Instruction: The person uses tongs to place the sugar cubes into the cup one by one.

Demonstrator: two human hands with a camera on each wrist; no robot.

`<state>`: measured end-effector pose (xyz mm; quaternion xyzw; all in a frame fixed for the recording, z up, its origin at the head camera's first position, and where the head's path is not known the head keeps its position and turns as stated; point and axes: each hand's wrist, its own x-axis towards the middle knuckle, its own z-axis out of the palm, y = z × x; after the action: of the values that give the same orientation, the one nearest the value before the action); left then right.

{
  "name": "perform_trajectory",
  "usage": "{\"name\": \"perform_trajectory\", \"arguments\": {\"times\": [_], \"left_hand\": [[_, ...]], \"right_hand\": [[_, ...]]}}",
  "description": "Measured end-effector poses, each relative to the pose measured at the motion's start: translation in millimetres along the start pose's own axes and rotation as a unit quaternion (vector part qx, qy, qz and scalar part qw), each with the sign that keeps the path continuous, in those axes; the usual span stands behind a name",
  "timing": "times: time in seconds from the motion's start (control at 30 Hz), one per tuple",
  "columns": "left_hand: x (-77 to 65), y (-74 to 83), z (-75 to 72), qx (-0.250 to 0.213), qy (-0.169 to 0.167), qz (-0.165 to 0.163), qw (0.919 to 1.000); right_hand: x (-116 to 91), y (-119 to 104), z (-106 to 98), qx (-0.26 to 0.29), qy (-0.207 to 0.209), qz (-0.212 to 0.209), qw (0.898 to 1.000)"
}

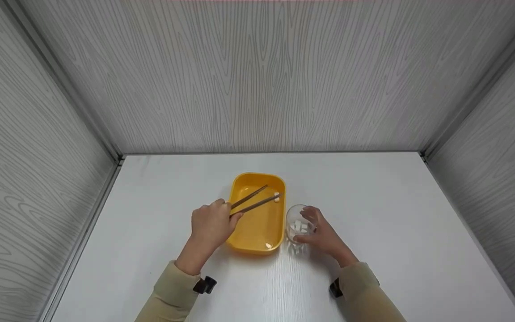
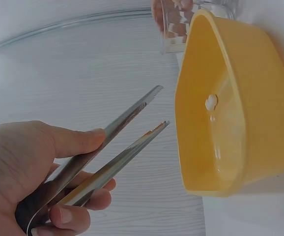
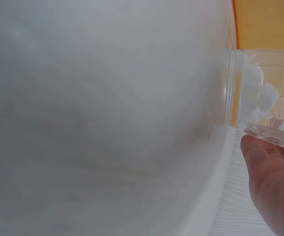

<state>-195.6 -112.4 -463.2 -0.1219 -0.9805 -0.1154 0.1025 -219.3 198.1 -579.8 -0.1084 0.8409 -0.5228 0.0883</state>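
My left hand (image 1: 213,223) grips a pair of metal tongs (image 2: 95,160), thumb on one arm and fingers round the other. The tongs' serrated tips stand apart with nothing between them, over the yellow tray (image 1: 253,228) in the head view. Inside that tray, near its far right side, lie small white pieces (image 2: 211,102). To the right of the tray, my right hand (image 1: 327,235) holds a clear glass (image 1: 294,213), fingers and thumb curled round its side. Several white cubes (image 3: 267,97) sit in the bottom of the glass.
Tray and glass stand close side by side on a white table (image 1: 373,201). A grey wood-grain panel (image 1: 262,80) rises along the table's back edge, with similar panels (image 1: 503,165) at both sides.
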Motion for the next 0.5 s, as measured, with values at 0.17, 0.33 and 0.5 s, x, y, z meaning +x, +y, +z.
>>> {"name": "perform_trajectory", "arguments": {"times": [0.17, 0.33, 0.5], "left_hand": [[5.4, -1.1, 3.7, 0.010, -0.016, -0.005, 0.9998], [13.4, 0.6, 7.0, 0.026, -0.030, -0.005, 0.9992], [23.0, 3.6, 11.0, 0.044, -0.045, -0.003, 0.9980]], "right_hand": [[0, 0, 0, 0.002, 0.004, 0.005, 1.000], [1, 2, 1, 0.014, 0.008, 0.000, 1.000], [0, 2, 1, 0.014, 0.004, 0.005, 1.000]]}}
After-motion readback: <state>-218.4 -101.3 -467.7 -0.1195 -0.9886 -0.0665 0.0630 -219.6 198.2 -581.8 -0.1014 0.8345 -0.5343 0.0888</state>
